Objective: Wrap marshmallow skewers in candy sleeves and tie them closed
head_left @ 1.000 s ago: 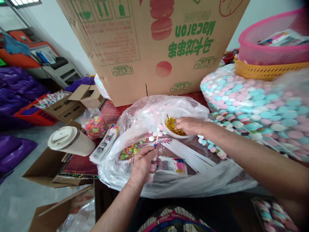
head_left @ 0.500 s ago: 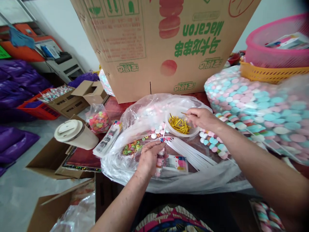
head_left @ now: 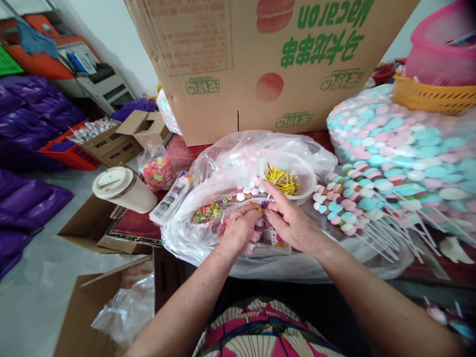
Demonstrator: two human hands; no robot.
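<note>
My left hand is closed round a small packet of pink candy, held over a clear plastic sheet. My right hand meets it from the right, pinching a gold twist tie at the packet's top. Just behind my fingers stands a white bowl of gold twist ties. Loose ring candies and round sweets lie on the plastic to the left.
Candy skewers with white sticks lie to the right, before a big bag of pastel sweets. A large Macaron carton stands behind. A lidded cup, a small candy bag and open cartons are at left.
My right hand left the bowl with a gold twist tie and came back to the packet in my left hand. The camera tilted down a little.
</note>
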